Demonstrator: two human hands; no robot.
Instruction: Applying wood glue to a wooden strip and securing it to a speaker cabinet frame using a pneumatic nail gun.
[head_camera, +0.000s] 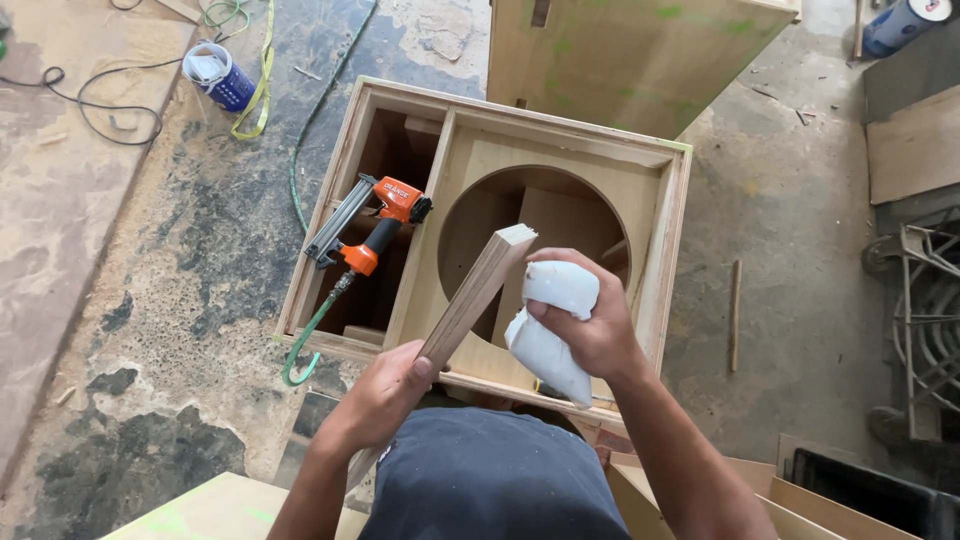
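Dark blue shirt (490, 480) below, both hands raised over a large open plywood cabinet with a round cut-out (480, 240) on the dusty floor.

The left hand (385, 400) grips the lower end of a long, pale plywood strip (470, 300), slanting upward over the cabinet: probably stiff and light, best held low. The right hand (590, 325) clenches a soft white squeezable pouch (550, 330) beside the strip's top. An orange nail gun (370, 225) lies in the cabinet's left compartment.

I see the round cutout (535, 235) in the plywood box panel (640, 215) open; orange nail gun (372, 228) and green hose (308, 335) block the left compartment.
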